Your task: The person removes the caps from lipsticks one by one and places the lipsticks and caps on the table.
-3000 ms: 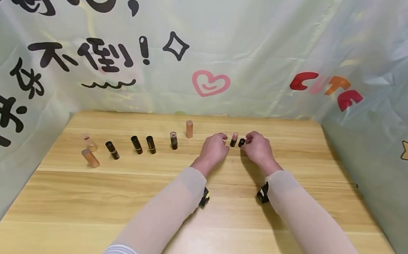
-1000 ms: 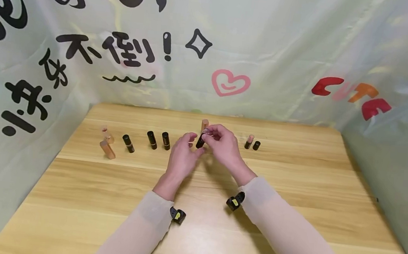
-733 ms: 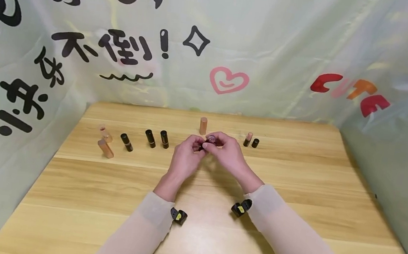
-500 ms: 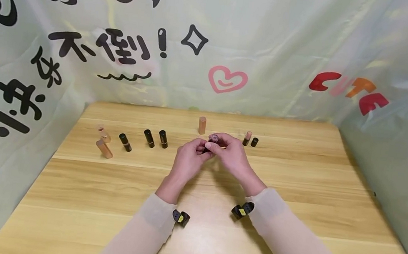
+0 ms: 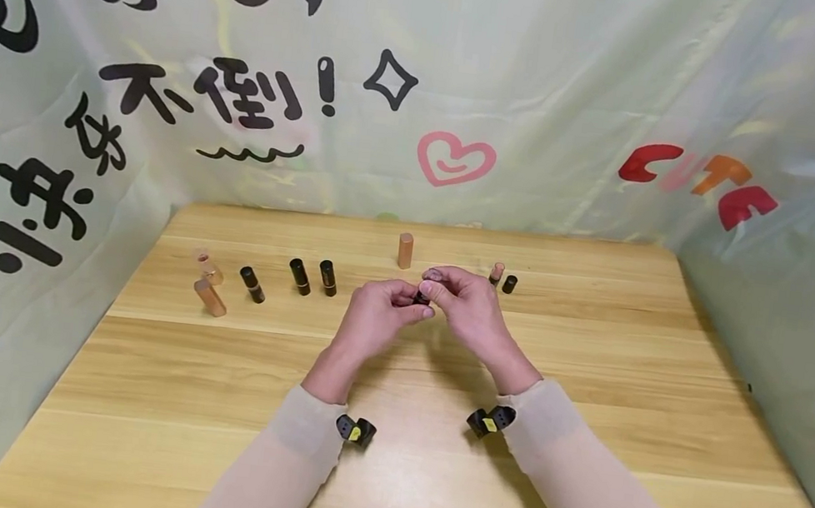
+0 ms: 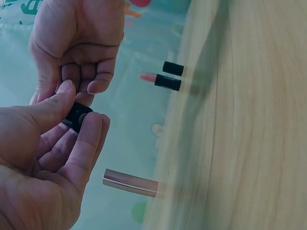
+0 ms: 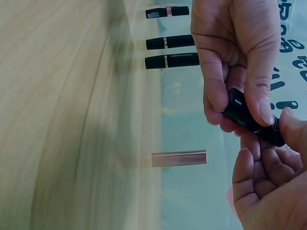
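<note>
In the head view, my left hand (image 5: 379, 318) and right hand (image 5: 472, 312) meet above the table around a black lipstick (image 5: 421, 297) with a patterned, clear-looking end. The left fingers grip the lipstick's black body (image 7: 242, 111), as the right wrist view shows. My right thumb and fingers pinch its other end (image 7: 274, 135). The left wrist view has the black tube (image 6: 76, 116) partly covered by fingers. Behind the right hand stands an uncapped pink lipstick (image 5: 498, 273), beside its small black cap (image 5: 510, 284). A rose-gold lipstick tube (image 5: 405, 250) stands upright behind the hands.
To the left stand several black lipsticks (image 5: 327, 278), a rose-gold tube (image 5: 210, 297) and a paler pink-topped one (image 5: 209, 269). All are on the wooden table (image 5: 398, 471). A printed cloth (image 5: 546, 94) rises along the back and sides.
Both hands have left the uncapped pink lipstick and its cap, and moved left. They have picked up the black lipstick with the patterned end, bringing it slightly right and tilting it between them.
</note>
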The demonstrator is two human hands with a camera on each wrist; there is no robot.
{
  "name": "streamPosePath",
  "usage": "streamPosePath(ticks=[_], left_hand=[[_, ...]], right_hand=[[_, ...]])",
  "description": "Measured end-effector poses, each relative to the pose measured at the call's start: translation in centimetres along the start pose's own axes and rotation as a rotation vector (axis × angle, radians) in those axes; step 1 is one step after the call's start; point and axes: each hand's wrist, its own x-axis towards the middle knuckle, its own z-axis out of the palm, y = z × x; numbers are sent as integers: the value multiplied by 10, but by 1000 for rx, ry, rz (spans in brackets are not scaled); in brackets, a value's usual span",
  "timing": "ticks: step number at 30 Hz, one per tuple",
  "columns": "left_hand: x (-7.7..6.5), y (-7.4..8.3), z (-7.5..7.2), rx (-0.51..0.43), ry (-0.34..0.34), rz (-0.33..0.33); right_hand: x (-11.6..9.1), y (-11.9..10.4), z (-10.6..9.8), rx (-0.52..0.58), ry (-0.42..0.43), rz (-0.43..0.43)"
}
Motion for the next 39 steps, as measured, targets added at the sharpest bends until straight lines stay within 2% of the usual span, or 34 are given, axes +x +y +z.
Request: streamPosePath(ticks=[5,11,13,20,24,27,32,39], left_hand=[[0,1,0,-20,-6,-12],[0,0,0,-18,9,-20],[0,0,0,-22,14,-20],[1,-4,0,7,12,-28],[4,-8,3,67,9,-46],[7,-10,7,105,14,-49],[16,-8,19,111,17,-48],[39,6,49,194,-3,-44]], right_hand=[[0,-2,-3,31,-6,0],[2,-2,-3,-38,8,-47],[1,-2,-2,-35,10,-37],[-1,2,0,70,1,-4],[-1,6,-5,125,57,-28],[-2,10,-14,135,101,-7],[-5,25,-32,62,149,83],[-8,58,-65,-192,186,194]])
